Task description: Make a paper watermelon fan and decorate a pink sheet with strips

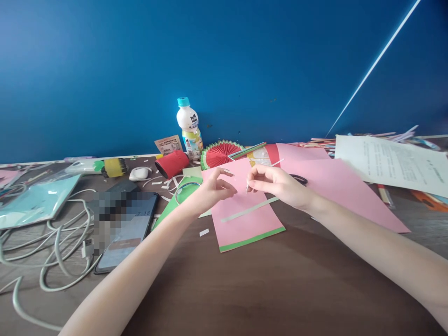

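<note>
Both hands hover over a pink paper sheet (241, 219) with a green edge, lying on the brown table (245, 289). My left hand (213, 189) has its fingers curled in a loose pinch. My right hand (276, 184) pinches something small and thin between thumb and fingers; I cannot make out what it is. The fingertips of the two hands nearly meet. A narrow pale paper strip (250, 209) lies across the pink sheet just below the hands. Black scissors (299, 178) peek out behind my right hand.
A phone (122, 233) and white cables (52, 252) lie at left. Behind stand a drink bottle (189, 128), a red roll (171, 164) and a red-green paper fan (220, 154). A larger pink sheet (336, 191) and a printed white sheet (392, 163) lie at right.
</note>
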A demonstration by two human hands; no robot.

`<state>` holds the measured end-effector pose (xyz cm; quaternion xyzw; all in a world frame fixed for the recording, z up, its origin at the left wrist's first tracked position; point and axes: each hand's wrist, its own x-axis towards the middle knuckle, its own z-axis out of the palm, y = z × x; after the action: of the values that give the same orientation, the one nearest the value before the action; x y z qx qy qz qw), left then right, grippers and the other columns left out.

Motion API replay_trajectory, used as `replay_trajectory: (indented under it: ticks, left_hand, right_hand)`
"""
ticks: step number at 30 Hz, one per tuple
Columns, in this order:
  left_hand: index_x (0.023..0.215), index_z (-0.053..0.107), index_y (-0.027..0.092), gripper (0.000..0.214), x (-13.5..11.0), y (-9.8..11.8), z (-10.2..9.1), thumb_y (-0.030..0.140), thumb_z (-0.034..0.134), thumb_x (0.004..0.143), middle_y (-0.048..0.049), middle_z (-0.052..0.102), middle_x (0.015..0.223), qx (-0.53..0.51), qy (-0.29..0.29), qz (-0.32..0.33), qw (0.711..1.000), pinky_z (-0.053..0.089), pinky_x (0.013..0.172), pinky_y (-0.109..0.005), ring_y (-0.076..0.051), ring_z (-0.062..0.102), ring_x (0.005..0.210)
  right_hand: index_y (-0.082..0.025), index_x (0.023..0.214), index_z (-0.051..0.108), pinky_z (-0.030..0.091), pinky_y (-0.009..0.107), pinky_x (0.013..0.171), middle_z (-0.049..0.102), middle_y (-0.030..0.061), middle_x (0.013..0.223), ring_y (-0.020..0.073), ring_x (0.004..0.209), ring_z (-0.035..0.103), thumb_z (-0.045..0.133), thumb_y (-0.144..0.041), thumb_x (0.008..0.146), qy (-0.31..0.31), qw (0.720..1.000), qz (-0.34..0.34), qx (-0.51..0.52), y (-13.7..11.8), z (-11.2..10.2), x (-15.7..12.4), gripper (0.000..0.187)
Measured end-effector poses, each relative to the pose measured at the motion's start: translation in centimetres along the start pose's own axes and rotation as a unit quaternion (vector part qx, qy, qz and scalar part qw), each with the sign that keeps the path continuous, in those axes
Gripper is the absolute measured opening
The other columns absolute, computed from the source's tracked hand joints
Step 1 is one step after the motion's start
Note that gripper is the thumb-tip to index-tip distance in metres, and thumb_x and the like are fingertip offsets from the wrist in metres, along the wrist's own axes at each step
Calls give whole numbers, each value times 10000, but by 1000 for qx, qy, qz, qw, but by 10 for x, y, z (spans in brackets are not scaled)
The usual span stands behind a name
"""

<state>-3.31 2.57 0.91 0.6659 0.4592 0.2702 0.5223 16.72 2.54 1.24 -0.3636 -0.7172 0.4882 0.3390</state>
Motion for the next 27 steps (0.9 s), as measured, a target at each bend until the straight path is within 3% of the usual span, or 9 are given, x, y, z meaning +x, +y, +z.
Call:
replay_trajectory:
  ticks: [6,12,20,27]
  left_hand:
    - [1147,323,259,535,2,-23,6,191,553,669,34,507,733,182,-54,22,982,401,597,-258,-129,507,635]
    - [1191,318,248,623,-1,-27,8,212,594,634,41,458,729,193,-56,40,979,395,586,-246,-126,487,636]
    - [1222,289,240,682,-5,-25,22,287,624,630,10,446,762,218,-5,24,976,402,706,-344,-199,512,736]
    - [1200,333,247,694,-8,-21,32,343,662,597,-38,472,857,263,24,0,964,347,838,-463,-303,481,957]
  right_hand:
    - [-179,778,510,438,307,724,586,8,753,139,752,573,539,-251,803,-15,999,14,25,4,-4,8,81]
    - [-175,776,488,435,291,654,605,11,697,130,669,576,519,-262,819,-30,998,46,12,13,3,13,102]
    - [-193,804,406,424,279,580,590,4,721,130,611,587,439,-338,872,-36,994,105,-5,28,21,-13,163]
    - [-200,793,379,418,271,590,570,-1,727,114,610,554,424,-314,883,-14,997,76,0,35,15,-16,152]
